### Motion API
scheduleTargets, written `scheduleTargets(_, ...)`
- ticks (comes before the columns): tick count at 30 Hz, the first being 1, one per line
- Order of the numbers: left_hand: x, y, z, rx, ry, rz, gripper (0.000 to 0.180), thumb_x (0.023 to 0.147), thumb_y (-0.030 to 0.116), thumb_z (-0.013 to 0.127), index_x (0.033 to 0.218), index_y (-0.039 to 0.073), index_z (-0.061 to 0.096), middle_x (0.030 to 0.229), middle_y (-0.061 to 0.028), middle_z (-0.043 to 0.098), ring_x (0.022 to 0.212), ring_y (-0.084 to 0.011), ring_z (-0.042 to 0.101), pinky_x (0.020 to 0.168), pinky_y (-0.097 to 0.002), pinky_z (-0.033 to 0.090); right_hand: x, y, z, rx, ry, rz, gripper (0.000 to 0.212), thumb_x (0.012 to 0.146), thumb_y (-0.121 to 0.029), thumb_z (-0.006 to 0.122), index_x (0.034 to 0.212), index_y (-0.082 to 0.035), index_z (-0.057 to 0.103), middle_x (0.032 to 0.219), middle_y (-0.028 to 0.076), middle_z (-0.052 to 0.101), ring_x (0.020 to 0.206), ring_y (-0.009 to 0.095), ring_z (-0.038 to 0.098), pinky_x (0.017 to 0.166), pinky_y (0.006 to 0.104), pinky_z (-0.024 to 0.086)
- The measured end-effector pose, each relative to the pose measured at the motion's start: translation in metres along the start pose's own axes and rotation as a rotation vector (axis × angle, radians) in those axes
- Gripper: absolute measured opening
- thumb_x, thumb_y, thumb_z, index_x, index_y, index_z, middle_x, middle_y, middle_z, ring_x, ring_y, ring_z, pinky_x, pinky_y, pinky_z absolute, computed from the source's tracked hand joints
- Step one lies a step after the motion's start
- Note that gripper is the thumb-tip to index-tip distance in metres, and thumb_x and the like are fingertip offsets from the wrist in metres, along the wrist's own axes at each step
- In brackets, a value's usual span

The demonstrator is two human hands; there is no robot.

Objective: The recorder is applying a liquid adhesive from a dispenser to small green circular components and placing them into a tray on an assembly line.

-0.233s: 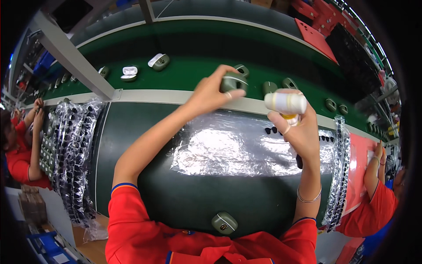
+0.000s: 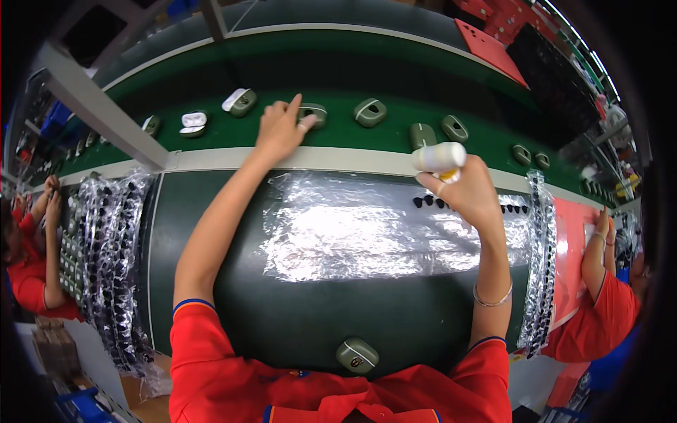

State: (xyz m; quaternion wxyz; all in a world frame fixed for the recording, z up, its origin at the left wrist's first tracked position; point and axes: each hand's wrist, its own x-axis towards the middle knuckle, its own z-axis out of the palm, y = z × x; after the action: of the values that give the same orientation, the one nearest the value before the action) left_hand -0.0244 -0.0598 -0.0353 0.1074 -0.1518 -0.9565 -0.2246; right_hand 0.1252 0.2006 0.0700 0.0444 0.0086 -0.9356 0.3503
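My left hand [image 2: 281, 132] is over the green belt, its fingers spread apart around the left side of an olive-green earbud case [image 2: 314, 113]. The thumb lies across the front of that case, which rests on the belt. In my right hand [image 2: 469, 192] is a small white plastic bottle [image 2: 438, 156], tilted on its side, with something yellow just under it. That hand hovers above the belt's near rail, close to a closed olive case [image 2: 423, 136]. Another olive case [image 2: 355, 355] lies on the dark worktop by my body.
Further cases [image 2: 370, 113] stand along the green belt [image 2: 338, 144], some with white lids open. A clear plastic sheet [image 2: 352, 233] with small black pieces covers the worktop's middle. Strips of wrapped black pieces [image 2: 113, 261] hang at the left. Co-workers in red sit at both sides.
My left hand has moved left and set the earbud case on the belt, its fingers now spread. My right hand with the bottle has shifted slightly left in the picture.
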Motion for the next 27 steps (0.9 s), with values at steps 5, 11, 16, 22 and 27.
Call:
scheduleTargets(5,0.023,-0.045,-0.012,0.349,0.450,0.089,0.070,0.075,0.053,0.057,0.128,0.011,0.038,0.127,-0.0289,0.035,0.120,-0.0407,0.031,0.097,-0.0489,0.024,0.011,0.019,0.005,-0.132,-0.221,0.272,0.034,0.061,-0.020,0.073,0.085,0.003,0.065,0.069,0.018,0.062,0.062,0.026,0.062,0.060,0.0328,0.047)
scheduleTargets(11,0.026,-0.088,-0.032,0.211,0.152,-0.280,0.070,0.072,0.047,0.064,0.125,0.007,0.041,0.122,-0.0255,0.043,0.111,-0.0399,0.042,0.092,-0.0467,0.032,0.015,0.029,0.016,-0.333,-0.284,0.208,0.035,0.059,-0.025,0.075,0.075,0.004,0.064,0.070,0.021,0.061,0.069,0.033,0.061,0.067,0.0370,0.047)
scheduleTargets(16,0.022,-0.066,-0.031,-0.269,0.228,-0.126,0.049,0.068,0.011,0.071,0.113,0.003,0.052,0.104,-0.0138,0.054,0.086,-0.0233,0.059,0.065,-0.0312,0.052,0.011,0.011,0.004,-0.112,-0.248,0.169,0.029,0.065,-0.015,0.070,0.083,0.006,0.062,0.061,0.014,0.059,0.049,0.020,0.056,0.048,0.0289,0.044)
scheduleTargets(22,-0.023,0.070,-0.049,-1.236,-0.338,-0.066,0.057,0.072,0.002,0.066,0.121,0.005,0.039,0.110,-0.0132,0.053,0.093,-0.0226,0.059,0.075,-0.0298,0.052,-0.006,-0.021,0.001,0.258,-0.028,0.073,0.026,0.073,-0.011,0.066,0.094,0.003,0.061,0.066,0.007,0.061,0.044,0.009,0.051,0.039,0.0232,0.040)
scheduleTargets(27,-0.068,0.114,-0.042,-1.312,-0.537,0.128,0.061,0.069,-0.005,0.066,0.121,0.005,0.035,0.107,-0.0091,0.050,0.096,-0.0187,0.055,0.075,-0.0317,0.052,-0.016,-0.034,0.008,0.479,0.014,0.040,0.026,0.072,-0.008,0.066,0.095,0.001,0.059,0.071,0.005,0.059,0.051,0.007,0.052,0.038,0.0189,0.040)
